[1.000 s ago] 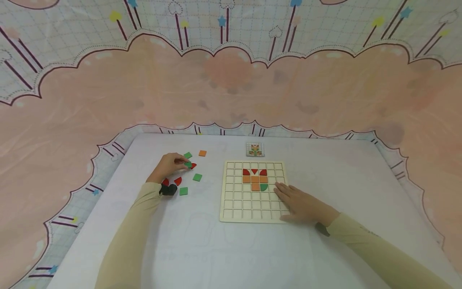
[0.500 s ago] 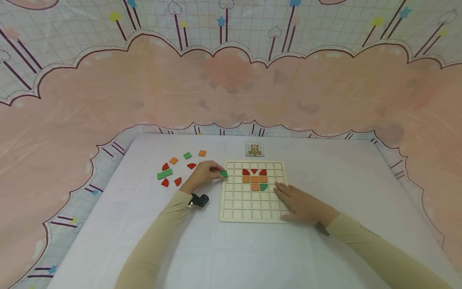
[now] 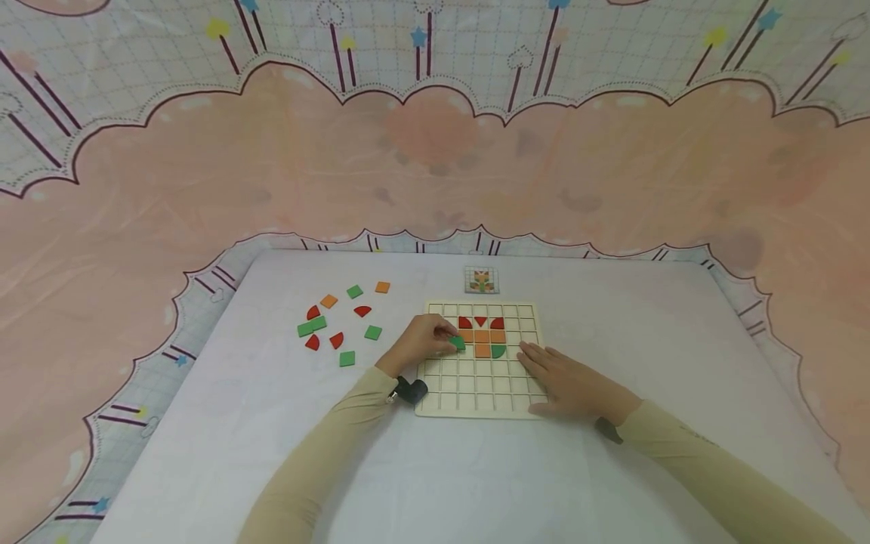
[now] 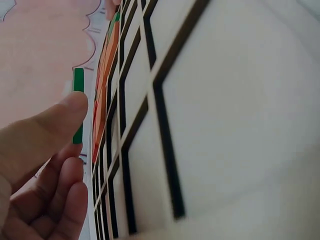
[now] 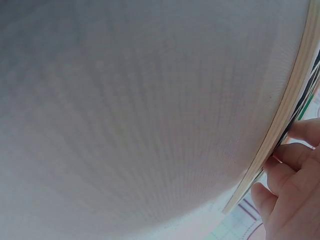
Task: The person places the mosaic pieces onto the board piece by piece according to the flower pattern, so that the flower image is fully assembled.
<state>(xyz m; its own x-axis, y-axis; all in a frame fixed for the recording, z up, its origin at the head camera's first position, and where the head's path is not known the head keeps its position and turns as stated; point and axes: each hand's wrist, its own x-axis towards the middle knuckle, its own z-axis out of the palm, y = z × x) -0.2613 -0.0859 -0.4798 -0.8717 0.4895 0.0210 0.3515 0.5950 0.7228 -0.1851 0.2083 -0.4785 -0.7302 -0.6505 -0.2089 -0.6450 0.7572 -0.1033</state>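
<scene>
The left hand (image 3: 424, 341), pinching a green tile (image 3: 458, 342), has moved from the loose pieces onto the grid board (image 3: 476, 389). The right hand (image 3: 567, 385) stays flat on the board. The left wrist view shows the tile edge-on.

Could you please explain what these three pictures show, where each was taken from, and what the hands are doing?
No machine here: a person works with bare hands, wearing three cameras. The head view looks down on a white table. The other two come from cameras at the wrists, very close up. On the table lies a wooden grid board with red, orange and green tiles forming a flower, a small pattern card beyond it, and loose tiles to the left. The left hand pinches a green tile over the board; the left wrist view shows it edge-on. The right hand rests flat on the board's right edge.
</scene>
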